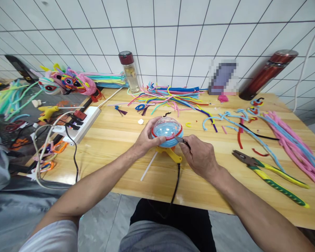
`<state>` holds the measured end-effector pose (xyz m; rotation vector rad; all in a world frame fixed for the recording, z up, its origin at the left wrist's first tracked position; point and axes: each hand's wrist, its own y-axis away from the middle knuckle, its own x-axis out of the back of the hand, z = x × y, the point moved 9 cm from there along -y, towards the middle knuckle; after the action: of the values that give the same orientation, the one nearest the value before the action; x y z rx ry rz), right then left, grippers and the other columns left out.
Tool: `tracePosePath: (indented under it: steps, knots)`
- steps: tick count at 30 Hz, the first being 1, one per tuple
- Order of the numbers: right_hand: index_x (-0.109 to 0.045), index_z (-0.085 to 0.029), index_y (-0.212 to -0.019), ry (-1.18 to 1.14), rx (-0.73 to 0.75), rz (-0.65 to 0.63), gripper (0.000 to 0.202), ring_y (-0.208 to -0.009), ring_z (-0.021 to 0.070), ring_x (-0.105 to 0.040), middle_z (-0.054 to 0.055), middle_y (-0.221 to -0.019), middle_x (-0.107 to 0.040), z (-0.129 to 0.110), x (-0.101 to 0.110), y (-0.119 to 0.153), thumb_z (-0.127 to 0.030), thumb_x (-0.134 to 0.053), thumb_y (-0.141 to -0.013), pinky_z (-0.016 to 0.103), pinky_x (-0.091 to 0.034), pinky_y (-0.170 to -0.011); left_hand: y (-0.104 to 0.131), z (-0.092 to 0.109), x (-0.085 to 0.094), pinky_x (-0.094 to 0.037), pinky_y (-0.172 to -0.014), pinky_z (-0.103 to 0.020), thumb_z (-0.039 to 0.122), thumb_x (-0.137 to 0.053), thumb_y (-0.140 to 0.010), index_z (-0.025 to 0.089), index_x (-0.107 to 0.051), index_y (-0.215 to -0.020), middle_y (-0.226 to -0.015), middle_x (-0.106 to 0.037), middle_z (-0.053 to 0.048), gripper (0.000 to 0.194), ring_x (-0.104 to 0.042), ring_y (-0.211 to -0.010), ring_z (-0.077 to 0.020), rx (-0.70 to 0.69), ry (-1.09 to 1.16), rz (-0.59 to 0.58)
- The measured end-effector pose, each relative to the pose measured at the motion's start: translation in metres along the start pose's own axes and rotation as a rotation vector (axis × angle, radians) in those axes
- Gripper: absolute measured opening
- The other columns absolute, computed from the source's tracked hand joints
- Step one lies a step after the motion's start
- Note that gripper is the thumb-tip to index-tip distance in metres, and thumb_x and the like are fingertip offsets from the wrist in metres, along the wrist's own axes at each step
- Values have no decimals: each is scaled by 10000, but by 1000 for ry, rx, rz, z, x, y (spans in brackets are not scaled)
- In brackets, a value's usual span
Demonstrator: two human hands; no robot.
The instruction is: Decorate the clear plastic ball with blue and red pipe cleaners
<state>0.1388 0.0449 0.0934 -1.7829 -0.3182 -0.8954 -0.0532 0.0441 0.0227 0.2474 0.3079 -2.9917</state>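
My left hand (147, 137) grips the left side of a round ball (165, 134), thumb along its front. Its upper part is a clear plastic dome, its lower part is wound in light blue pipe cleaner, and a red pipe cleaner rings the middle. My right hand (199, 154) is closed round a small pointed metal tool (181, 140) with a dark handle; its exact kind is unclear. The tool's tip touches the red ring at the ball's right front. Partly hidden beneath the ball lies a yellow glue gun (173, 154), a white glue stick and black cord showing.
Pliers (267, 175) with yellow-green handles lie right of my right hand. Pipe cleaners (173, 96) are heaped at the back between a glass bottle (131, 73) and a red thermos (270, 75). On the left are a power strip (84, 126), cables and a second glue gun (48, 112).
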Motion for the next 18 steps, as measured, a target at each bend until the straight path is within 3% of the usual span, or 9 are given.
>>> tracePosePath:
  steps: [18]
  knots:
    - [-668, -177, -977, -26, 17, 24, 375, -636, 124, -613, 3, -722, -660, -2, 1, 1, -390, -422, -1162, 258, -385, -581, 2, 0, -1, -449, -1228, -492, 496, -946, -684, 222, -496, -1491, -1550, -599, -156, 964, -549, -1467, -391, 12, -16, -9]
